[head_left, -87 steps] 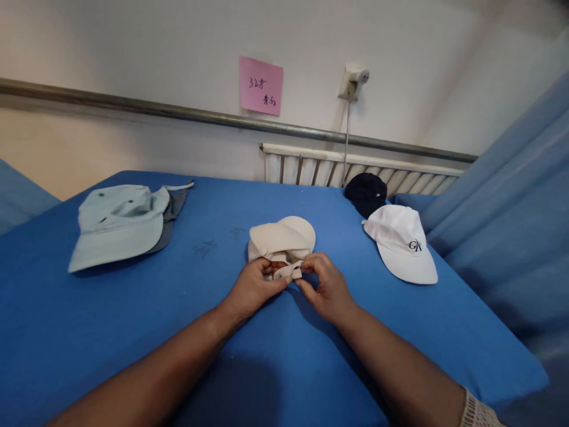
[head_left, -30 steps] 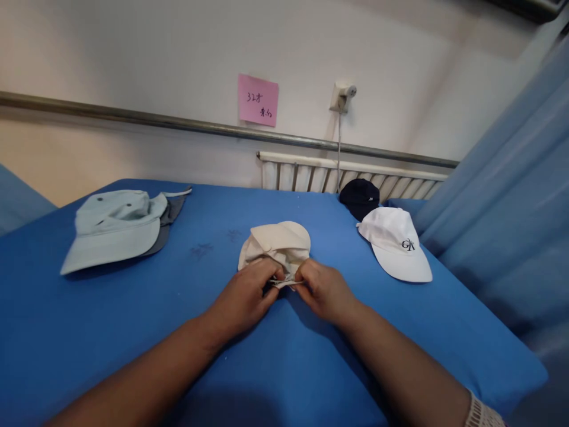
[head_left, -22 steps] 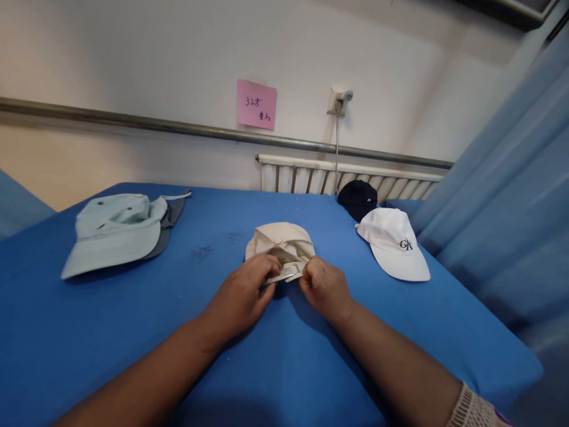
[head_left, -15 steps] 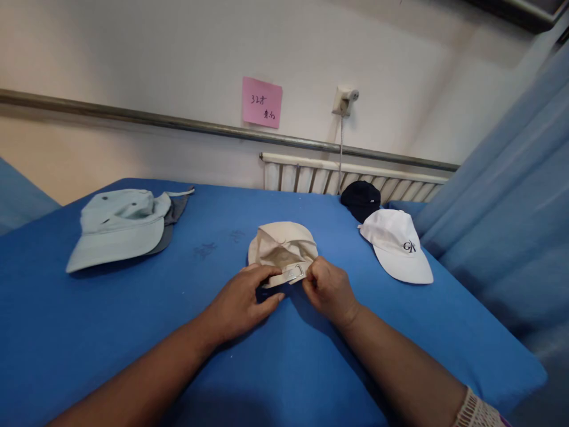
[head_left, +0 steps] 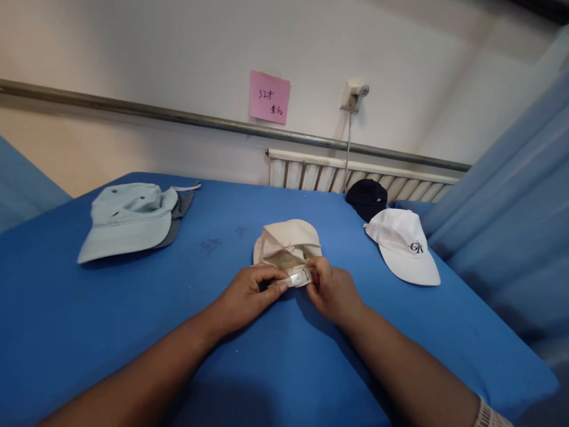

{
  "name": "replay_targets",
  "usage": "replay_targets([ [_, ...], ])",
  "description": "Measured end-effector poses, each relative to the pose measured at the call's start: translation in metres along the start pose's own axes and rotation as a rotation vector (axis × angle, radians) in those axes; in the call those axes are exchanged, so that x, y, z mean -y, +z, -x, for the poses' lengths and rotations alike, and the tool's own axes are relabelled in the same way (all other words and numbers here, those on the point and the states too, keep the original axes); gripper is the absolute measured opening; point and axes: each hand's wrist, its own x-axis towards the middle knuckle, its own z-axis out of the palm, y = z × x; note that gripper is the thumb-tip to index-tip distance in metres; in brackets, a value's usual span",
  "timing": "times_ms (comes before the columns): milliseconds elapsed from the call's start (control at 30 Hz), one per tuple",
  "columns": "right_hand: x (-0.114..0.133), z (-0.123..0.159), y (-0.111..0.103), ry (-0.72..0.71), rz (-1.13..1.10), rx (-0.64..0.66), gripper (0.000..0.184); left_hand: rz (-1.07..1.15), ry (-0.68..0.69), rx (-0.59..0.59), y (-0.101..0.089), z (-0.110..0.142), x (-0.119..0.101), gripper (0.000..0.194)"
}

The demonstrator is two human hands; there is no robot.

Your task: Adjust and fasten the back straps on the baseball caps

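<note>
A beige baseball cap [head_left: 291,237] lies on the blue-covered table with its back opening and adjuster strap toward me. My left hand [head_left: 253,293] pinches the strap between thumb and fingers, just left of the metal buckle [head_left: 304,275]. On the buckle's other side, my right hand [head_left: 333,290] is closed on the strap end and the cap's edge. The brim is hidden from view behind the crown.
At the left lies a pale green cap [head_left: 127,219] on top of a grey cap [head_left: 183,206]. A white cap [head_left: 402,243] and a black cap [head_left: 367,198] are at the right. Behind the blue table [head_left: 213,379] are a radiator [head_left: 306,172] and a metal rail [head_left: 195,120]; a blue curtain [head_left: 511,196] hangs right.
My left thumb has closed up onto the strap, where it stood apart from the fingers before. My right fingers have shifted beside the buckle. The view has swung slightly.
</note>
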Motion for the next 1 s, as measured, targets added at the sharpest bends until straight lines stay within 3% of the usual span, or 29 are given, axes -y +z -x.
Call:
replay_targets([
  [67, 0.0, -0.002, 0.0, 0.015, 0.025, 0.086, 0.033, -0.119, 0.099, 0.01, -0.001, 0.0, -0.001, 0.019],
  [133, 0.0, -0.004, 0.001, 0.061, 0.064, 0.128, 0.03, -0.217, 0.19, 0.03, -0.003, 0.001, -0.004, 0.02],
  [333, -0.002, -0.006, 0.003, 0.263, 0.097, -0.018, 0.017, -0.406, 0.303, 0.045, -0.005, 0.001, -0.007, 0.018],
  [433, -0.002, -0.008, 0.003, 0.329, 0.072, -0.031, 0.025, -0.506, 0.314, 0.0, -0.007, 0.0, -0.005, 0.016],
  [533, -0.002, -0.012, 0.002, 0.386, 0.097, 0.049, 0.036, -0.572, 0.314, -0.021, -0.008, 0.0, -0.005, 0.017],
  [700, -0.007, -0.014, 0.001, 0.415, 0.149, 0.198, 0.037, -0.473, 0.293, 0.138, -0.007, 0.002, -0.007, 0.02],
  [800, -0.01, -0.013, -0.001, 0.377, 0.16, 0.247, 0.03, -0.412, 0.194, 0.206, -0.008, 0.001, -0.006, 0.026],
  [900, -0.011, -0.014, -0.003, 0.4, 0.18, 0.232, 0.027, -0.389, 0.14, 0.131, -0.01, 0.0, -0.006, 0.028],
  [1000, -0.008, -0.016, -0.006, 0.453, 0.217, 0.215, 0.026, -0.39, 0.174, 0.02, -0.01, 0.002, -0.008, 0.025],
])
